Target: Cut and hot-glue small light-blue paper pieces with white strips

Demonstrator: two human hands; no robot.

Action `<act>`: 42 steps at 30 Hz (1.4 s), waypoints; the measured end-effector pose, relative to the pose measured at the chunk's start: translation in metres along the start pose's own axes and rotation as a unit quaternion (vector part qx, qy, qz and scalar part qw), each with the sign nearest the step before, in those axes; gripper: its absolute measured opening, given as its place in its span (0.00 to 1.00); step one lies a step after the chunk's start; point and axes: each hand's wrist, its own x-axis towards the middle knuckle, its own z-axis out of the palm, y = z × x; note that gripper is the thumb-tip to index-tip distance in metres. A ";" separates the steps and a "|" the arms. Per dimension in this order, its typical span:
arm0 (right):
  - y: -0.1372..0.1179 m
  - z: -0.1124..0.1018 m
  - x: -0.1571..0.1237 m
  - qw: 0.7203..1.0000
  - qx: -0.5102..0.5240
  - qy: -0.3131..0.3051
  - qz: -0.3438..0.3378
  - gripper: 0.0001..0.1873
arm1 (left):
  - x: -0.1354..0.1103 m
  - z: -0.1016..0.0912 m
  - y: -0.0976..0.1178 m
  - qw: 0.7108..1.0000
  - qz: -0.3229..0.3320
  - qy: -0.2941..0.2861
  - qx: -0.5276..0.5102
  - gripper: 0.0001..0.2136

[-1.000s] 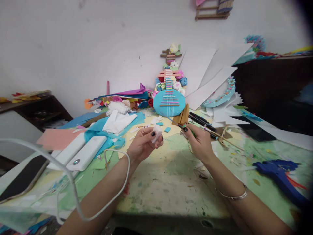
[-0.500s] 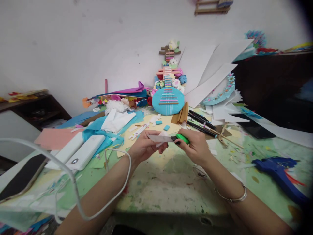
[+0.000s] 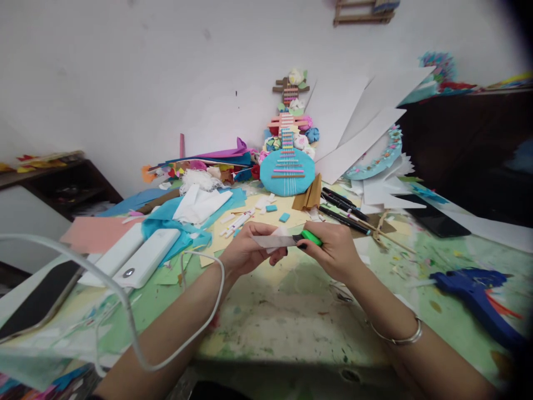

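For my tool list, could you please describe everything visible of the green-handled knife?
The knife has a bright green handle, partly covered by the right hand gripping it, a dark collar, and a long, flat, grey blade that looks metallic. Extended and nearly level, it points toward the left hand, crossing in front of the white piece held there; contact is unclear.

White wall [image 3: 166, 72] before me, with small dark marks [image 3: 236, 93]; wooden rack [image 3: 363, 19] high against it; my paint-stained table [image 3: 266, 333] below; dark open shelf [image 3: 95, 175] at my left; dark cabinet [image 3: 470, 144] at my right.
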 end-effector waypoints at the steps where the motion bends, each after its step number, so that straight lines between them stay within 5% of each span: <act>1: 0.000 0.000 0.000 1.000 -0.002 -0.001 0.001 0.28 | 0.000 0.000 0.000 1.000 0.003 -0.001 -0.001 0.08; 42: 0.001 0.004 0.000 0.999 -0.009 0.033 0.005 0.28 | -0.002 0.004 -0.003 0.999 0.029 -0.009 -0.031 0.10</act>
